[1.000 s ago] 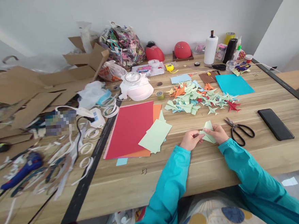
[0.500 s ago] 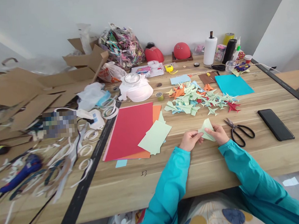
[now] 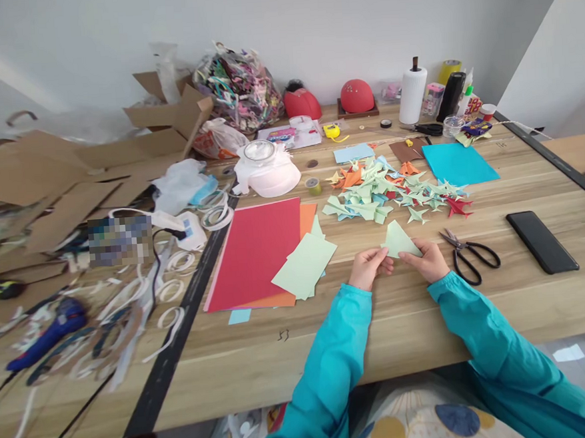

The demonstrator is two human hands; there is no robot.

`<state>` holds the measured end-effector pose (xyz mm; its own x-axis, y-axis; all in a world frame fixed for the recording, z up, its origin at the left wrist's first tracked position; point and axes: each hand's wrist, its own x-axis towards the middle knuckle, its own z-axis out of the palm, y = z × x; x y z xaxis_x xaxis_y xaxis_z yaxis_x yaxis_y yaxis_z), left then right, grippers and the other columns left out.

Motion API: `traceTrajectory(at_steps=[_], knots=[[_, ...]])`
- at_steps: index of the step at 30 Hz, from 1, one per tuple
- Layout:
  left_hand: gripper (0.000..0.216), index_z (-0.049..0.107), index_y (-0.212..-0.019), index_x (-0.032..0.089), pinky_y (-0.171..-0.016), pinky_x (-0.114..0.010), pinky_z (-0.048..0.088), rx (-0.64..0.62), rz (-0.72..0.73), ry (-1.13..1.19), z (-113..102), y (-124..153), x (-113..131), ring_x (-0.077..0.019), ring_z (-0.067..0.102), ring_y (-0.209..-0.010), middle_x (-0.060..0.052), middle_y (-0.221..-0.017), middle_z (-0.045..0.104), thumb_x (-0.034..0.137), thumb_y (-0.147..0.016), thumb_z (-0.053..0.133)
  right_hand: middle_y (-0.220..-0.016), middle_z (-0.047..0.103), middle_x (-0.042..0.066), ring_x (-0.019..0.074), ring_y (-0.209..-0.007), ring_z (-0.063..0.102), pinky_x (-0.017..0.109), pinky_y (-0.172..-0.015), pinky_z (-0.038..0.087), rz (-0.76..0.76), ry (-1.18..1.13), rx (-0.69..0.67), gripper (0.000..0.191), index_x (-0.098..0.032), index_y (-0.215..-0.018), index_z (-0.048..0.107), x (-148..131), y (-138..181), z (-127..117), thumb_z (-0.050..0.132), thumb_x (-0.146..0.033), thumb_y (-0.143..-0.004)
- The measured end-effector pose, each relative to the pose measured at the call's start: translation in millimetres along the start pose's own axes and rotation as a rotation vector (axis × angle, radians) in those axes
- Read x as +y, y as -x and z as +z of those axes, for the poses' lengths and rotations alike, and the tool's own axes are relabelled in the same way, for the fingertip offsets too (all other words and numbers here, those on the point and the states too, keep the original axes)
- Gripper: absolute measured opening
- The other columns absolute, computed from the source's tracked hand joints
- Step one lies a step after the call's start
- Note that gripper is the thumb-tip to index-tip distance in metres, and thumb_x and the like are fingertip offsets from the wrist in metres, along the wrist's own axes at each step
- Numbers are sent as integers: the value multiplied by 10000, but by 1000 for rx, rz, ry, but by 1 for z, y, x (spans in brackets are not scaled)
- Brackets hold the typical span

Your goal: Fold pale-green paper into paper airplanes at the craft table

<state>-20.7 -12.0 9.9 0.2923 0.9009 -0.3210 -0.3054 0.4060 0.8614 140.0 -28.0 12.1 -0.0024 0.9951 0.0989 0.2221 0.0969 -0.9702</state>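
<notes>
A folded piece of pale green paper is held up just above the wooden table. My left hand pinches its left edge between thumb and fingers. On its right side, my right hand grips the lower corner, thumb on top. Beyond the hands lies a heap of folded paper figures, mostly pale green with some orange, blue and red. Black-handled scissors rest just right of my right hand. Left of my hands, loose pale green sheets overlap a red sheet.
A black phone lies at the right, a bright blue sheet farther back. Cables, cardboard and a blue glue gun crowd the left side. Along the wall stand a white ribbed cylinder and red domes.
The pale green paper has been turned in my fingers and now shows a broader face with its peak further left. Both hands stay on it, nearly in place.
</notes>
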Motion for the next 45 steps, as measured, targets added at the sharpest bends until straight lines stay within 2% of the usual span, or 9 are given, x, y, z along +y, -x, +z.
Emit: traceTrajectory(at_steps=[7,17,21,26,34,45], knots=[[443,572,-607,96,-414,-202,443,-46,-78,-23,-2,-1,-2,-99,566,-442,-28,-544,615,483,-506,764,-704,630,44,161,-641,527,290,-600,427,-38,18,-10,262,-130,-766,638,-2,1,1,650,-381,-691],[406,601,-652,82,-444,-224,466,-72,-88,-10,-4,0,-2,-118,587,-459,-45,-562,632,420,-518,781,-666,618,33,158,-628,518,280,-581,421,-25,87,27,253,-135,-745,635,-1,0,0,665,-373,-664],[390,600,-647,91,-432,-213,450,-53,-97,3,-4,-1,-2,-110,576,-447,-32,-546,623,405,-510,787,-564,547,1,123,-546,462,252,-516,380,-14,78,-13,266,-135,-639,594,-2,1,1,681,-387,-642],[366,611,-663,86,-436,-213,452,-64,-123,-11,-4,-2,-2,-110,581,-455,-43,-562,633,394,-546,772,-539,521,-7,106,-513,430,236,-484,350,-33,86,-64,264,-127,-634,593,-3,2,3,655,-382,-661],[376,600,-631,88,-423,-211,437,-45,-107,-42,-4,-1,-4,-112,574,-444,-43,-537,626,412,-541,767,-579,580,11,126,-547,481,241,-520,389,-66,230,-12,254,-124,-660,626,0,4,4,613,-375,-697],[404,621,-637,71,-440,-217,446,-91,-108,-35,-2,0,-5,-117,582,-454,-58,-557,639,415,-505,787,-555,565,4,130,-537,474,241,-519,389,-102,352,85,293,-147,-674,623,6,2,4,653,-438,-660]])
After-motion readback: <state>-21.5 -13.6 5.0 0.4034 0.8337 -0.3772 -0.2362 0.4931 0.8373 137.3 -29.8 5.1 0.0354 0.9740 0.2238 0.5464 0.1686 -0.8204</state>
